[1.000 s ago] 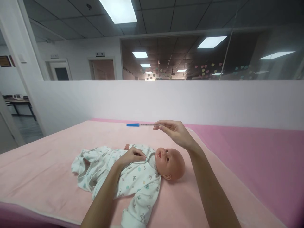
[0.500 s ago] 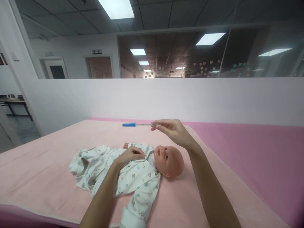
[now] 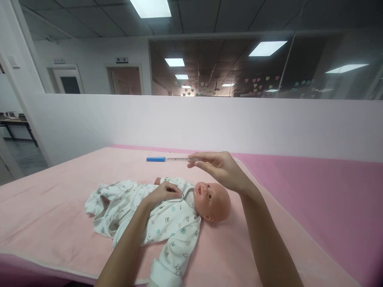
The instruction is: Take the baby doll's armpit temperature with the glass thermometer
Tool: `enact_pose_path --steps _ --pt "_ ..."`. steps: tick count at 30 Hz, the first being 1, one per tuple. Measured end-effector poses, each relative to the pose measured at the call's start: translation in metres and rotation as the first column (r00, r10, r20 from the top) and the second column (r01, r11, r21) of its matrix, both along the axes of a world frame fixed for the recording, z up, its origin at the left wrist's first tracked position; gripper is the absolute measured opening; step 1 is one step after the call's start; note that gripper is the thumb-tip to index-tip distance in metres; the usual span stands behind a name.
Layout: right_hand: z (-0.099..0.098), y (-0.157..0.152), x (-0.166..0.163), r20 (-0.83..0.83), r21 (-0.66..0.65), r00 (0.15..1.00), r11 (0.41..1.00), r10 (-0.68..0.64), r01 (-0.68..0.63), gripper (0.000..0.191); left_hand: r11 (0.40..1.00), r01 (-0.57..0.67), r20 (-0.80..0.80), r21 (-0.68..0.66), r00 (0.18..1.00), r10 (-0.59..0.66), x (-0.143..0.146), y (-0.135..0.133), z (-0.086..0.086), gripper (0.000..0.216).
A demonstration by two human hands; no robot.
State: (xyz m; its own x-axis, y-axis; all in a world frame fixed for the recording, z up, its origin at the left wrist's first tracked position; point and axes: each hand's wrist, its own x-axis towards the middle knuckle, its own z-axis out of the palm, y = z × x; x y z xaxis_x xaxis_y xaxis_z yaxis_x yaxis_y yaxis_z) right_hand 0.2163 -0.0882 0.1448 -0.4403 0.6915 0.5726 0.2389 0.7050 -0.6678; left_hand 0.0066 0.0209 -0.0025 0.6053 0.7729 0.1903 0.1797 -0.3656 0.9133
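Note:
A baby doll lies on its back, its head to the right, dressed in a white patterned baby outfit. My left hand rests on the doll's chest, thumb and fingers pinching the edge of the outfit near the collar. Above the doll, my right hand holds a thermometer level by its right end. Its thin, clear, marked stem leads left to a blue end, and my fingers hide the tip. The thermometer touches neither the doll nor the clothes.
A pink sheet covers the padded surface beneath the doll, with darker pink showing at the right. A low white wall with glass above it runs along the back. Far left stands a table.
My right hand has moved slightly left with the thermometer. My left hand keeps its pinch on the outfit. The whole view has shifted a little.

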Motion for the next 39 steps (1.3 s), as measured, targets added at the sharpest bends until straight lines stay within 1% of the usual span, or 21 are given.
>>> enact_pose_path --steps 3,5,8,10,11,13,15,16,17,18,20,21,23,26,28,30,33,37,39 --pt "0.002 -0.003 -0.001 0.040 0.008 0.999 1.000 0.007 -0.007 0.027 1.000 -0.006 -0.003 0.000 1.000 0.006 0.000 0.001 0.000 0.021" --pt "0.004 -0.006 0.001 0.083 0.007 0.996 1.000 -0.019 0.018 0.027 1.000 -0.011 -0.003 -0.001 1.000 0.011 -0.001 0.000 -0.001 0.021" --pt "0.001 -0.021 0.011 0.184 0.022 0.974 0.991 -0.133 0.132 0.026 1.000 -0.026 0.005 -0.003 1.000 0.026 -0.001 -0.001 -0.001 0.022" --pt "-0.010 -0.042 0.021 0.248 0.043 0.940 0.972 -0.236 0.233 0.026 0.999 -0.043 0.010 -0.004 0.999 0.043 -0.002 -0.002 -0.003 0.022" --pt "-0.019 -0.055 0.025 0.276 0.051 0.916 0.956 -0.291 0.288 0.027 0.999 -0.050 0.013 -0.004 0.999 0.050 -0.002 -0.002 -0.003 0.022" --pt "-0.047 -0.085 0.034 0.333 0.058 0.846 0.904 -0.417 0.423 0.030 0.999 -0.053 0.019 0.002 0.998 0.053 -0.002 0.000 -0.005 0.023" --pt "-0.085 -0.113 0.038 0.362 0.122 0.733 0.809 -0.576 0.575 0.031 0.999 -0.043 0.017 0.007 0.999 0.043 -0.003 0.002 -0.007 0.023" --pt "-0.104 -0.124 0.038 0.354 0.185 0.672 0.753 -0.650 0.631 0.031 0.999 -0.040 0.012 0.006 0.999 0.040 -0.003 0.003 -0.007 0.024" --pt "-0.124 -0.132 0.037 0.340 0.259 0.613 0.697 -0.713 0.668 0.031 0.999 -0.037 0.005 0.004 0.999 0.037 -0.003 0.004 -0.007 0.024" --pt "-0.141 -0.138 0.035 0.350 0.313 0.563 0.659 -0.749 0.683 0.031 0.999 -0.036 -0.001 0.002 0.999 0.036 -0.003 0.004 -0.007 0.025" --pt "-0.167 -0.143 0.027 0.392 0.385 0.498 0.630 -0.773 0.675 0.031 0.999 -0.038 -0.004 0.002 0.999 0.038 -0.003 0.004 -0.007 0.026" --pt "-0.176 -0.141 0.022 0.426 0.407 0.470 0.627 -0.773 0.664 0.031 0.999 -0.039 -0.005 0.003 0.999 0.039 -0.003 0.004 -0.007 0.027" --pt "-0.186 -0.134 0.010 0.496 0.431 0.407 0.624 -0.767 0.651 0.032 0.999 -0.040 -0.015 0.005 0.999 0.040 -0.003 0.003 -0.006 0.027" --pt "-0.191 -0.118 -0.007 0.593 0.448 0.282 0.601 -0.754 0.662 0.034 0.999 -0.038 -0.019 0.001 0.999 0.038 -0.004 0.003 -0.006 0.026" --pt "-0.194 -0.108 -0.018 0.639 0.454 0.223 0.595 -0.736 0.663 0.035 0.999 -0.041 -0.008 0.001 0.999 0.041 -0.004 0.003 -0.007 0.027" --pt "-0.196 -0.101 -0.028 0.664 0.456 0.202 0.604 -0.720 0.654 0.034 0.999 -0.042 -0.002 0.005 0.999 0.042 -0.004 0.003 -0.007 0.027" --pt "-0.199 -0.094 -0.040 0.691 0.448 0.203 0.632 -0.694 0.633 0.031 0.999 -0.034 -0.002 -0.004 0.999 0.034 -0.004 0.003 -0.007 0.026" --pt "-0.196 -0.089 -0.046 0.746 0.414 0.220 0.696 -0.629 0.587 0.028 1.000 -0.024 0.004 -0.018 1.000 0.024 -0.004 0.003 -0.008 0.025" --pt "-0.194 -0.088 -0.048 0.763 0.417 0.213 0.717 -0.610 0.559 0.026 1.000 -0.025 0.007 -0.017 1.000 0.025 -0.004 0.003 -0.007 0.027"
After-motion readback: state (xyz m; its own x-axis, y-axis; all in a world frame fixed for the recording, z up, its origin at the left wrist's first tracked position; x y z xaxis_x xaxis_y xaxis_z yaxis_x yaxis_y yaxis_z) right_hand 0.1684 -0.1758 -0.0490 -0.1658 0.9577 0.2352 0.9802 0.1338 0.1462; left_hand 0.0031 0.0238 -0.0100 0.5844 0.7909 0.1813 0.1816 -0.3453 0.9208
